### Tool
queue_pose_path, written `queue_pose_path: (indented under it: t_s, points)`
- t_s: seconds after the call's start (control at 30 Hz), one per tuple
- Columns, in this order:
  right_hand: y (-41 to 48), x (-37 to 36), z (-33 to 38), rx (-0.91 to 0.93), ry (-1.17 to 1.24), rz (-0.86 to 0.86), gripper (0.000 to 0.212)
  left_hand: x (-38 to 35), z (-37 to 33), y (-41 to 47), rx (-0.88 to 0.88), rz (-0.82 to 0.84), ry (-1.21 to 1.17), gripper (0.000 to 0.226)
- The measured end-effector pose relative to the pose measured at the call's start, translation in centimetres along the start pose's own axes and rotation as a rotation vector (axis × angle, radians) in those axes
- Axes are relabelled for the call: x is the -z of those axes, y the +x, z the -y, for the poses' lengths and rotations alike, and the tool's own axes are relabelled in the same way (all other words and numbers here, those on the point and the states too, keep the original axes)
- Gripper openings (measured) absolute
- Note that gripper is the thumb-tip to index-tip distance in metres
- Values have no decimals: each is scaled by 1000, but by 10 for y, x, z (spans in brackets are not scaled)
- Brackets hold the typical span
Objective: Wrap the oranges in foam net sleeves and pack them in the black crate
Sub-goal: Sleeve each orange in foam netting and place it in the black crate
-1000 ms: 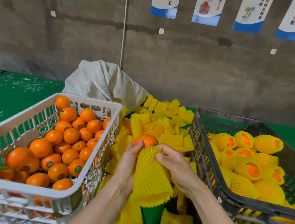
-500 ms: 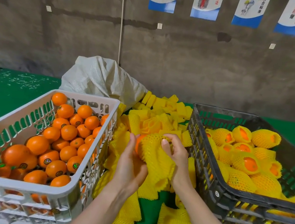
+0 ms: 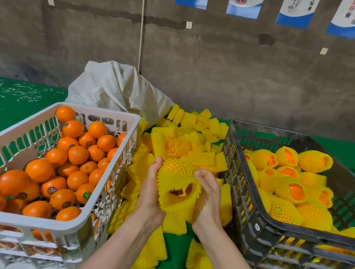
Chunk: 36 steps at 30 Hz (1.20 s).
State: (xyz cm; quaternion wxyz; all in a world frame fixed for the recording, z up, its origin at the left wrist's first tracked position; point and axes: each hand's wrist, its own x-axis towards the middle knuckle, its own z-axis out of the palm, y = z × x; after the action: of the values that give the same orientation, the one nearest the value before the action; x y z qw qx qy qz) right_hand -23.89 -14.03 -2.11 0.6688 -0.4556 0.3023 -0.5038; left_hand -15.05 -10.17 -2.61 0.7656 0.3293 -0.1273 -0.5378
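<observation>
Between my two hands sits an orange inside a yellow foam net sleeve, its open end facing me. My left hand holds the sleeve's left side and my right hand holds its right side, fingers curled round it. The orange shows only faintly through the mesh. A white crate on the left holds several bare oranges. The black crate on the right holds several sleeved oranges.
A heap of loose yellow foam sleeves lies between the crates and under my hands on the green table. A white woven sack stands behind the heap. A grey wall with hanging posters closes the back.
The sleeve has been drawn over the orange, which stuck out bare at its top before. Both hands shifted to cup the sleeved orange from the sides.
</observation>
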Motion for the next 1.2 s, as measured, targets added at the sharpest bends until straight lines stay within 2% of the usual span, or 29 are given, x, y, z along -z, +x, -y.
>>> queue_pose_path:
  t_s: [0.1, 0.17, 0.23, 0.33, 0.43, 0.47, 0.53, 0.6, 0.67, 0.73, 0.77, 0.83, 0.93, 1.0, 1.07, 1.1, 1.13, 1.2]
  points:
    - [8, -1, 5, -16, -58, -73, 23, 0, 1, 1, 34, 36, 30, 42]
    - [13, -1, 5, 66, -128, -82, 32, -1, -2, 2, 69, 45, 40, 37]
    - [18, -1, 6, 177, -222, -82, 36, -3, -5, 3, 92, 39, 55, 42]
    - [25, -1, 4, 233, -233, -22, 31, -7, -11, 5, 126, 23, 75, 56]
    - [28, 2, 1, 238, -300, 106, 22, -8, -16, 8, 122, -44, 132, 58]
    - [28, 3, 4, 200, -297, 139, 25, -7, -17, 10, 101, -72, 161, 55]
    - [29, 1, 13, 1, -277, 176, 34, -6, -21, 15, 50, -136, 223, 41]
    - [32, 0, 21, -176, -355, 240, 50, -7, -23, 19, 22, -199, 316, 25]
    - [32, -3, 23, -234, -404, 324, 68, -11, -25, 23, -14, -221, 404, 23]
    - [29, -8, 19, -209, -429, 319, 80, -12, -27, 28, -158, -249, 544, 28]
    - [28, -10, 16, -177, -433, 284, 73, -12, -28, 29, -243, -254, 636, 35]
    - [29, -12, 9, -128, -377, 128, 40, -10, -27, 30, -342, -259, 777, 52]
    - [33, -14, 1, -110, -295, -46, 21, -5, -16, 27, -372, -271, 727, 50]
    - [30, -17, 0, -115, -301, -42, 33, -4, -8, 26, -403, -317, 668, 45]
    - [24, -22, -1, -182, -305, 24, 76, -4, -7, 28, -404, -354, 608, 40]
    - [23, -22, -2, -227, -293, 40, 88, -5, -8, 29, -397, -355, 589, 40]
    - [24, -20, -2, -245, -275, 33, 84, -5, -8, 30, -386, -356, 585, 41]
    - [28, -16, -1, -231, -188, 20, 40, -2, -9, 34, -340, -368, 588, 43]
